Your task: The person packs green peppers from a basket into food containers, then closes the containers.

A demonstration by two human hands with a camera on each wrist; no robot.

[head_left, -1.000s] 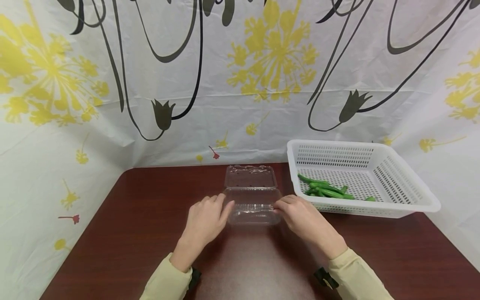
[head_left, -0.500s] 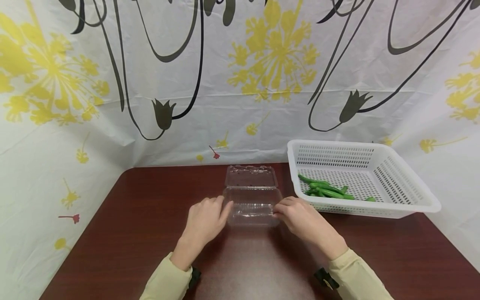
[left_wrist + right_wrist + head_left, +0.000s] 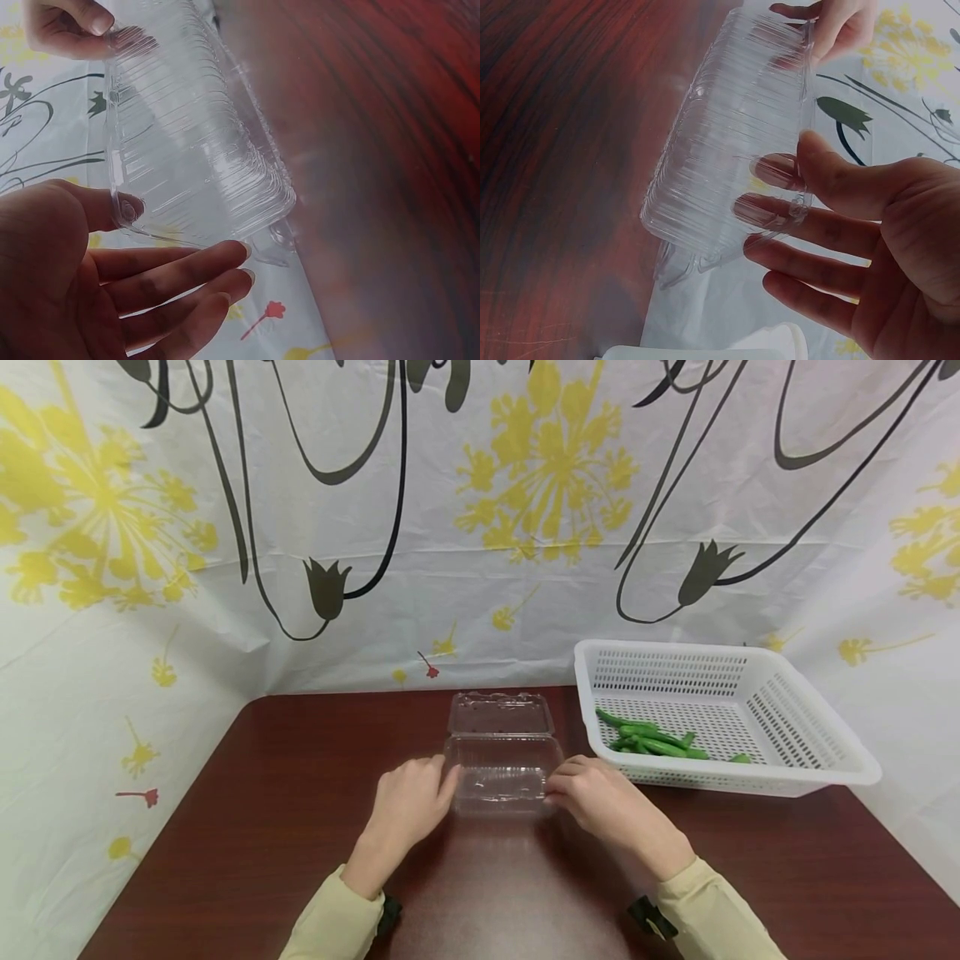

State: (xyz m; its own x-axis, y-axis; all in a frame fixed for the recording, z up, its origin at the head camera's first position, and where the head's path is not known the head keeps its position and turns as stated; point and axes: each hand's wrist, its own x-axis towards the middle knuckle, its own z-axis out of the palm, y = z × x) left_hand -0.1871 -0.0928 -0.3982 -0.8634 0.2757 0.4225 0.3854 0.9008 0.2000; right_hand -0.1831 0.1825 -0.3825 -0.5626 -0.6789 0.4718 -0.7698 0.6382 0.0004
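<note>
A clear plastic clamshell container (image 3: 501, 758) stands with its lid (image 3: 501, 715) folded back, near the middle of the table. In the head view, my left hand (image 3: 408, 797) holds its left side and my right hand (image 3: 600, 802) its right side. From the left wrist view, the left thumb lies at the rim of the ribbed container (image 3: 180, 127) and the other fingers extend along its end. In the right wrist view, the right thumb and first fingers pinch the rim of the container (image 3: 720, 142), and the remaining fingers are spread. Nothing shows inside it.
A white perforated plastic basket (image 3: 813, 770) stands at the back right, close to my right hand. Several green peppers (image 3: 652, 739) lie in its left part. The dark red-brown table (image 3: 300, 827) ends at a patterned white sheet (image 3: 375, 652) behind.
The container has tilted slightly, and its near part looks different between the hands. Both hands have shifted a little toward me, still holding its sides. The basket and peppers have not moved.
</note>
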